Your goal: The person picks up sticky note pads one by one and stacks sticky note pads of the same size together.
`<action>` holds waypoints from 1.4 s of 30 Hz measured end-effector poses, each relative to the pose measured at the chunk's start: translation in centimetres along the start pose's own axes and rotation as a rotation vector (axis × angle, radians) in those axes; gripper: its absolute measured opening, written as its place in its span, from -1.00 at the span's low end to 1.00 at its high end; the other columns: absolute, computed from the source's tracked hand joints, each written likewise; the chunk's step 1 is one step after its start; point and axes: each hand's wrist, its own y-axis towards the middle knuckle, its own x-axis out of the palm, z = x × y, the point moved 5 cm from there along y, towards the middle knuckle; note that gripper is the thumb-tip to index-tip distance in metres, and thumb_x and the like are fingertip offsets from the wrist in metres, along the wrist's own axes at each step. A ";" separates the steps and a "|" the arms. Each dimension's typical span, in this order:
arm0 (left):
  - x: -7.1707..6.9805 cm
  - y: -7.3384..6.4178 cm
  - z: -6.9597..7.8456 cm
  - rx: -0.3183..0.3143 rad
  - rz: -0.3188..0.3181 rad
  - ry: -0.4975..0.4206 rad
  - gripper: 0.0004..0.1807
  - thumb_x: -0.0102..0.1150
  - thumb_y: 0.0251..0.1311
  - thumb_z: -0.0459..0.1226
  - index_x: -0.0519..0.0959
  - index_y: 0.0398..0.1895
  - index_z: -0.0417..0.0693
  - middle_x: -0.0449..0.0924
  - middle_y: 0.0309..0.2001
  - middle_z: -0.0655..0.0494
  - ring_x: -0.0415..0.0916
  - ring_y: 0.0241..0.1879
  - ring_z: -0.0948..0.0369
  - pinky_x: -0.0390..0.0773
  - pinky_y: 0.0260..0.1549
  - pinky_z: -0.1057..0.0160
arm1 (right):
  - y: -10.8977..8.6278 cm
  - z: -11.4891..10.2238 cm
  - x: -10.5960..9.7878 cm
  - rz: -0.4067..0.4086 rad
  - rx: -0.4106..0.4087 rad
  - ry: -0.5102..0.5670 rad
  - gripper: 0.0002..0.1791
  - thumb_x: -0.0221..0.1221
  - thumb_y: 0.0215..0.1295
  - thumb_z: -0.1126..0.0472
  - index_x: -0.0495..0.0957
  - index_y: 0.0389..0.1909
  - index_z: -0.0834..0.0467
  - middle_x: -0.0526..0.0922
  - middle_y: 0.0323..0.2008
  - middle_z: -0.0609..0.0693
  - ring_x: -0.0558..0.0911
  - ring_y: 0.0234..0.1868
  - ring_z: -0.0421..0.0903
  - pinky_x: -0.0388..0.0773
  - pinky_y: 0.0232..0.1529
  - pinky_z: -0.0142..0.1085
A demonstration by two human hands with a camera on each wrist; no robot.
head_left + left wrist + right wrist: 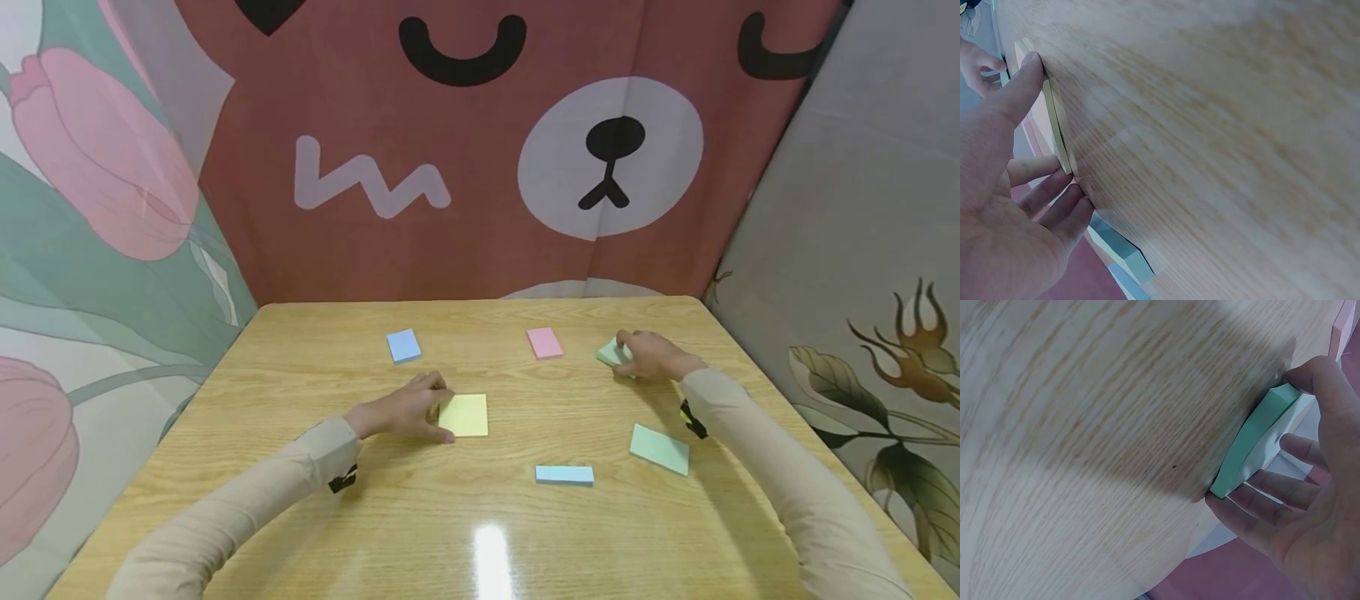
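In the head view my left hand [408, 407] grips the left side of a square yellow sticky note pad [467, 416], which lies flat on the table. The left wrist view has its thumb [1027, 72] on one edge of the pad and fingertips at the opposite corner. At the back right, my right hand [652, 354] holds a pale green sticky note pad [610, 353] that is partly hidden by the fingers. In the right wrist view that green pad [1250, 440] sits between thumb and fingers, slightly bent, close to the tabletop.
Farther back on the wooden table [300, 475] are a blue pad [404, 346] and a pink pad [544, 342]. Nearer lie a narrow light-blue pad [564, 476] and a second green pad [660, 449]. A bear-print cloth [360, 258] hangs behind the table.
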 end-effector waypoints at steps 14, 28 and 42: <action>0.3 0.3 -0.6 -0.017 -0.004 0.009 -0.20 0.38 0.14 0.07 0.44 0.27 -0.33 0.30 0.14 -0.08 0.23 0.08 0.06 0.42 -0.01 0.08 | 0.3 -1.4 0.1 0.021 -0.085 -0.035 -0.43 0.33 0.21 0.09 0.40 0.11 0.34 0.55 -0.22 0.23 0.51 -0.34 0.02 0.48 -0.28 -0.06; 0.3 0.0 -0.5 -0.026 -0.018 -0.011 -0.17 0.36 0.17 0.08 0.39 0.33 -0.32 0.28 0.17 -0.08 0.21 0.10 0.07 0.42 0.01 0.07 | -0.3 -2.9 -0.2 0.044 -0.133 -0.041 -0.41 0.34 0.22 0.06 0.41 0.12 0.33 0.55 -0.15 0.24 0.54 -0.29 0.03 0.50 -0.26 -0.05; 0.0 -0.2 -0.3 -0.027 -0.026 -0.005 -0.16 0.35 0.18 0.06 0.37 0.35 -0.33 0.27 0.18 -0.10 0.22 0.10 0.04 0.42 0.03 0.06 | -0.8 -6.6 -0.8 0.105 -0.299 -0.078 -0.49 0.39 0.16 0.14 0.47 0.02 0.33 0.57 -0.22 0.18 0.55 -0.33 0.00 0.52 -0.29 -0.07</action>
